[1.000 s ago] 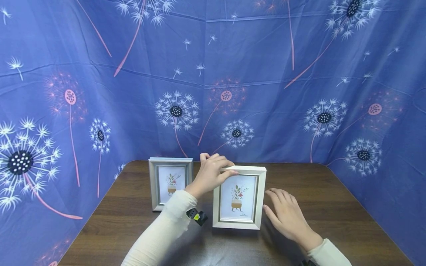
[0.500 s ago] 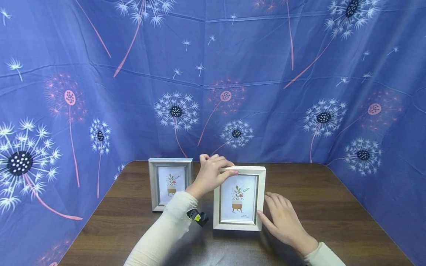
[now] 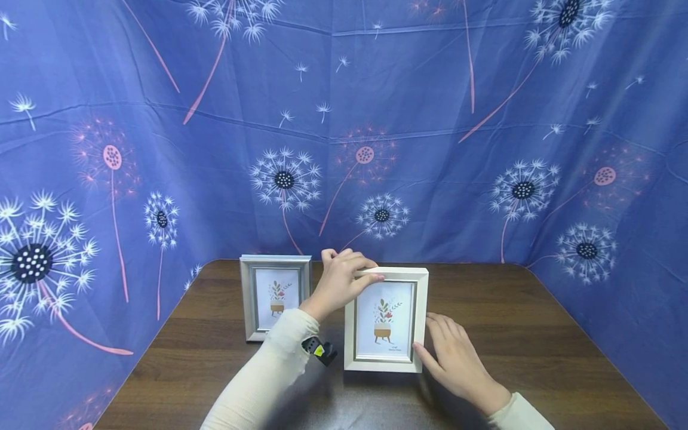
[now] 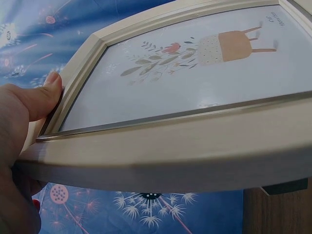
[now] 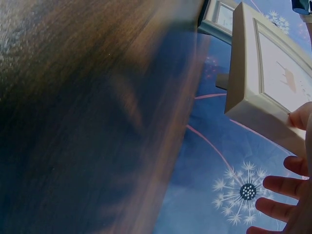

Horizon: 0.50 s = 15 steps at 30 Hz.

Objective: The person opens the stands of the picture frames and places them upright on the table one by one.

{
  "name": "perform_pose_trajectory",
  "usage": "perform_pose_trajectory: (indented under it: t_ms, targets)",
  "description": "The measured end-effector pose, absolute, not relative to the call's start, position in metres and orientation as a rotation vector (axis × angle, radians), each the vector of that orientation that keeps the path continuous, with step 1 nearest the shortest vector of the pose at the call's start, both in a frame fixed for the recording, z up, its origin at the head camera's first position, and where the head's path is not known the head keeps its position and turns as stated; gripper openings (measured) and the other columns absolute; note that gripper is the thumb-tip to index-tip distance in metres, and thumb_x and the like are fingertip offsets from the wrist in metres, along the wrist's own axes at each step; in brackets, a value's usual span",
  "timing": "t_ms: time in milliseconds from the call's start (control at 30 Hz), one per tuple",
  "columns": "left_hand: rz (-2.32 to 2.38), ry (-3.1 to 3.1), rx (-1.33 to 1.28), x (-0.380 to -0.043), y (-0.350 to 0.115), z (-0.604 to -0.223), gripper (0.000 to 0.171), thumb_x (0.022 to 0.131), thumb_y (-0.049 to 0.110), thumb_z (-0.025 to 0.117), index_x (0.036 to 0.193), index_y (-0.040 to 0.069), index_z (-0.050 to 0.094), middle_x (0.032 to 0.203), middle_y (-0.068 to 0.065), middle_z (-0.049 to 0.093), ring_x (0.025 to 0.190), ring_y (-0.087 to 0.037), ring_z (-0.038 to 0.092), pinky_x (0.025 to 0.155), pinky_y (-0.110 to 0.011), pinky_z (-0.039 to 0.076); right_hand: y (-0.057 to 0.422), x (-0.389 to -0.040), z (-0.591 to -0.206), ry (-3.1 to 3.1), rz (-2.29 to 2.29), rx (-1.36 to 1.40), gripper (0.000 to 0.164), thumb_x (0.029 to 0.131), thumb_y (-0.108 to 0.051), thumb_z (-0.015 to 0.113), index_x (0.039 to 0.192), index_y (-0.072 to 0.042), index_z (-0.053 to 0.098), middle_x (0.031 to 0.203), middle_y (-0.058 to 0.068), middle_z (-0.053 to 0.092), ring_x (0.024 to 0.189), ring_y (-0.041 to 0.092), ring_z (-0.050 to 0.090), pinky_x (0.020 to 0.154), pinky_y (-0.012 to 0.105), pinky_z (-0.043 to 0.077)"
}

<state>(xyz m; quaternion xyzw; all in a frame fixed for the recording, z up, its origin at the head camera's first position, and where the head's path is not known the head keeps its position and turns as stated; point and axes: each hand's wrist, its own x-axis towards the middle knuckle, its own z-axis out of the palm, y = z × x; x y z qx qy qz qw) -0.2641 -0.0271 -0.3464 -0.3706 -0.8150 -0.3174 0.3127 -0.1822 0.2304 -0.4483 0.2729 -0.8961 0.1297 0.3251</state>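
Observation:
A white picture frame [image 3: 384, 364] with a potted-plant print stands upright at the middle of the head view. My left hand [image 3: 344, 279] grips its upper left corner, thumb on the front and fingers over the top and behind. Near the lower right side is my right hand [image 3: 459, 358], its thumb touching the front of the frame. In the right wrist view its other fingers [image 5: 280, 186] extend loosely past the frame's side, spread apart. That view shows the frame's lower edge raised off the table, with a short piece jutting from its back.
A silver-grey picture frame [image 3: 249, 298] with a similar print stands at the back left, partly behind my left forearm. Underneath is a dark brown wooden table [image 3: 510, 292]. Blue dandelion-print cloth [image 3: 441, 197] hangs at the back and both sides.
My right hand has moved left and its thumb has come onto the white frame's right side. The left hand keeps its grip on the corner, and the frame has barely shifted.

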Motion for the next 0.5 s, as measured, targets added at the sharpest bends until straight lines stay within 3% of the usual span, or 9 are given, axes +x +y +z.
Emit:
perform_pose_trajectory:
  t_ms: [500]
  targets:
    - [-0.806, -2.143, -0.970, -0.2688, -0.0266, -0.3491, 0.021, 0.083, 0.032, 0.079, 0.095, 0.015, 0.077, 0.086, 0.006, 0.070, 0.078, -0.014, 0.054, 0.086, -0.049, 0.027, 0.2265, -0.1853, -0.4457, -2.388, 0.384, 0.733, 0.041, 0.089, -0.018, 0.067, 0.120, 0.007, 0.055, 0.119, 0.023, 0.057, 0.112, 0.039, 0.054, 0.091, 0.057, 0.042]
